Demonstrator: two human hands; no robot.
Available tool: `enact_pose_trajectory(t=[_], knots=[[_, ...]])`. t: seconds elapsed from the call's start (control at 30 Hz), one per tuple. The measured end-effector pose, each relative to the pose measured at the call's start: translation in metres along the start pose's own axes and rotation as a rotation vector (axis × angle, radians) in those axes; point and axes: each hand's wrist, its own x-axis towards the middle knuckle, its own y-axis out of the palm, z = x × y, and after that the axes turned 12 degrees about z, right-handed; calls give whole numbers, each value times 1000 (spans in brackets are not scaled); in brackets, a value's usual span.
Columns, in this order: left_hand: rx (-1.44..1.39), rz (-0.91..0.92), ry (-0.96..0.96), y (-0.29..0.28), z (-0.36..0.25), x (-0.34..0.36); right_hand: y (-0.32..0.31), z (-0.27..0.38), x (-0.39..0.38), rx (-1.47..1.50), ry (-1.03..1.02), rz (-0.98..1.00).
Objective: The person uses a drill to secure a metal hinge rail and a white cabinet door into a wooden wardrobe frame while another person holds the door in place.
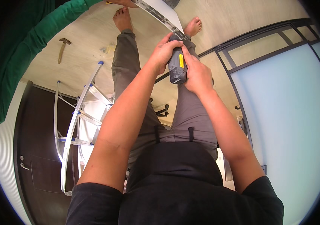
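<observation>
Both my left hand [162,54] and my right hand [197,71] are wrapped round a dark grey power tool [176,73] with a yellow label, held out between my legs. Its far end meets a long metal strip [158,18] along the edge of a white board [167,9]. The board stands between my bare feet, near my right foot. Where the tool touches the strip is hidden by the tool and my fingers.
A co-worker's green-sleeved arm [44,32] reaches to the board's top. A hammer [61,51] lies on the pale floor. An aluminium stepladder [73,123] and dark door [36,150] are at left. A black-framed frosted glass panel [279,112] fills the right.
</observation>
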Motion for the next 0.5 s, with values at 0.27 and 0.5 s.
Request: enact_pose_trajectory(t=[0.27, 0.5], knots=[[-221, -55, 37, 13, 15, -8, -37, 1, 13, -448, -93, 104], [-346, -86, -109, 54, 13, -66, -54, 8, 22, -568, -134, 253]])
